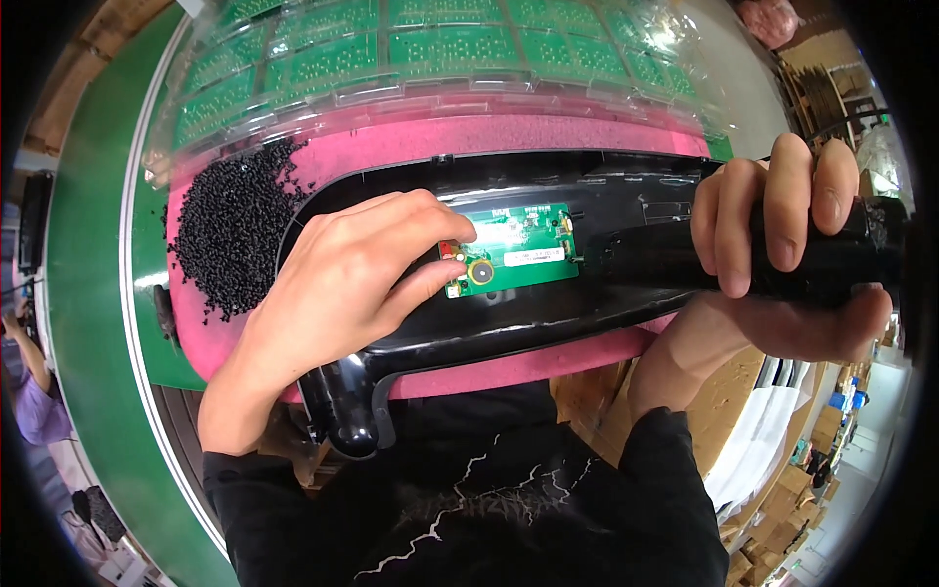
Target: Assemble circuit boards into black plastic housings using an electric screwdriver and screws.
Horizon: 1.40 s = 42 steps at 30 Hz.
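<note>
Squarely near the middle of the frame, a small green circuit board (523, 245) with a round gold-ringed component (481, 272) and a white label lies inside a long, shallow black plastic housing (587, 181). The left hand (357, 259) reaches in from the lower left, thumb and index fingertip bent together at the board's left end; I cannot tell from where I stand whether they pinch something small or only press. The right hand (782, 225), at the right of the frame, has its fingers wrapped around a thick black cylindrical tool (675, 256), probably a powered driver, whose front end points toward the board and is lost against the black plastic.

The risk I see is in that narrow meeting place: if the tool came across at a slant, its tip could skid over the parts on the board or catch the left fingertips, which are so close to them. Pressing one end too hard might also tip the board out of its seat.

Around the housing spreads a pink mat (391, 137). At its left, a loose heap of tiny black pieces (230, 230), likely screws, sits just beside the housing's edge; a bump from the left forearm could scatter them, perhaps under the board. Farther out, across the top, is a clear plastic tray (469, 86) of more green boards, over a green tabletop (98, 274)
</note>
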Tool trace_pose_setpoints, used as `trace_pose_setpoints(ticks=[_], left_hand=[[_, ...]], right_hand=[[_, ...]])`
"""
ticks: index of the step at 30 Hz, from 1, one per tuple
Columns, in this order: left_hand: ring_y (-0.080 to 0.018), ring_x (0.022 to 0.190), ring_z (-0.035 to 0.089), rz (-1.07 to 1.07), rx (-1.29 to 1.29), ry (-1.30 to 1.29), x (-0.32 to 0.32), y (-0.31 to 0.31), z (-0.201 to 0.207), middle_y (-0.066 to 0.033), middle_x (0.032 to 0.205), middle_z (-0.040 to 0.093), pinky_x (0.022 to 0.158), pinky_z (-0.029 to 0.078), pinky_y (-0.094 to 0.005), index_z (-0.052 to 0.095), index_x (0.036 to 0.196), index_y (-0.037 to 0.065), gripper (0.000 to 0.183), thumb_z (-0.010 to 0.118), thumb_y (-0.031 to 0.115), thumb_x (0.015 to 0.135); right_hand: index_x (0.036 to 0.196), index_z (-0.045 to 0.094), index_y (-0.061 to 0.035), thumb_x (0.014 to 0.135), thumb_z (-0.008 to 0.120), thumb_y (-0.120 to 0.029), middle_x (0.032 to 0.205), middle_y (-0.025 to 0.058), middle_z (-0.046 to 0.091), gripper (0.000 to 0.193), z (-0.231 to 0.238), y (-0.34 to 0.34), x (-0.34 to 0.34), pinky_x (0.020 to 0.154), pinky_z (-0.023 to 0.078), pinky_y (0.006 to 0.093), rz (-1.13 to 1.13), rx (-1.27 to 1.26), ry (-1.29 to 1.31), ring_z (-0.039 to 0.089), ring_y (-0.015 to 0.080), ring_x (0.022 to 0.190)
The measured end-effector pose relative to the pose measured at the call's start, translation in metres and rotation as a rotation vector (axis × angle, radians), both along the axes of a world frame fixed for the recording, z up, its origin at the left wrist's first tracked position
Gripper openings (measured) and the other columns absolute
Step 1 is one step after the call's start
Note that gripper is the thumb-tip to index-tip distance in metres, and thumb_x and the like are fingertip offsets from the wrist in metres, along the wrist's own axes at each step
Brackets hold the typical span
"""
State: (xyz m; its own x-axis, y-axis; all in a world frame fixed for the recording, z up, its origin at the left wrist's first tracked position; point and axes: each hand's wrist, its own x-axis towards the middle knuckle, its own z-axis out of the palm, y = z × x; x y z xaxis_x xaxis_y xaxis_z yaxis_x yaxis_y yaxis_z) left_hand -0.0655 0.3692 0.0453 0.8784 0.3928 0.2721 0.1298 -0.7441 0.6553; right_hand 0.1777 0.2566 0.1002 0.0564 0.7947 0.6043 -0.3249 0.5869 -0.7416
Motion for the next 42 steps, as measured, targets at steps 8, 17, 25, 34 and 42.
trace_pose_setpoints(ticks=[8, 17, 25, 34, 42], left_hand=[[-0.0297, 0.085, 0.066, -0.003, 0.019, 0.029, -0.001, -0.001, 0.000, -0.0116, 0.093, 0.066, 0.074, 0.053, -0.0363, 0.064, 0.100, 0.002, 0.026, 0.074, 0.005, 0.077], [-0.0267, 0.083, 0.066, 0.011, 0.029, 0.007, 0.001, 0.000, 0.006, -0.0083, 0.090, 0.066, 0.071, 0.053, -0.0358, 0.065, 0.095, 0.003, 0.017, 0.072, 0.006, 0.080], [-0.0300, 0.088, 0.061, 0.155, 0.206, -0.227, -0.002, 0.011, 0.012, -0.0097, 0.093, 0.065, 0.080, 0.049, -0.0379, 0.065, 0.096, 0.001, 0.020, 0.074, 0.005, 0.078], [-0.0374, 0.100, 0.058, 0.240, 0.317, 0.072, -0.013, 0.009, 0.011, -0.0172, 0.101, 0.062, 0.090, 0.046, -0.0441, 0.059, 0.115, 0.002, 0.031, 0.066, 0.015, 0.087], [-0.0352, 0.080, 0.061, 0.207, 0.364, 0.214, -0.005, 0.005, 0.006, -0.0145, 0.083, 0.058, 0.068, 0.050, -0.0442, 0.060, 0.084, 0.001, 0.020, 0.069, 0.018, 0.084]], right_hand=[[0.099, 0.045, -0.0144, 0.079, 0.070, -0.051, 0.083, -0.0022, 0.054, 0.049, 0.000, 0.000, 0.002, 0.050, 0.041, 0.0234, 0.023, -0.018, -0.059, 0.055, 0.0104, 0.056], [0.094, 0.046, -0.0111, 0.075, 0.080, -0.047, 0.070, -0.0019, 0.057, 0.053, -0.010, 0.011, -0.010, 0.043, 0.042, 0.0177, 0.100, 0.012, -0.026, 0.053, 0.0084, 0.049], [0.093, 0.045, -0.0086, 0.078, 0.077, -0.048, 0.067, 0.0015, 0.057, 0.053, -0.007, 0.012, -0.009, 0.041, 0.043, 0.0207, 0.079, 0.024, -0.052, 0.054, 0.0110, 0.049], [0.096, 0.050, -0.0092, 0.094, 0.060, -0.024, 0.085, 0.0071, 0.054, 0.018, 0.012, 0.037, 0.017, 0.065, 0.050, 0.0356, -0.339, -0.556, 0.543, 0.055, 0.0192, 0.068], [0.093, 0.055, -0.0002, 0.091, 0.058, -0.007, 0.100, 0.0128, 0.056, 0.008, 0.004, 0.040, 0.046, 0.096, 0.051, 0.0557, -0.427, -0.582, 0.432, 0.057, 0.0271, 0.100]])
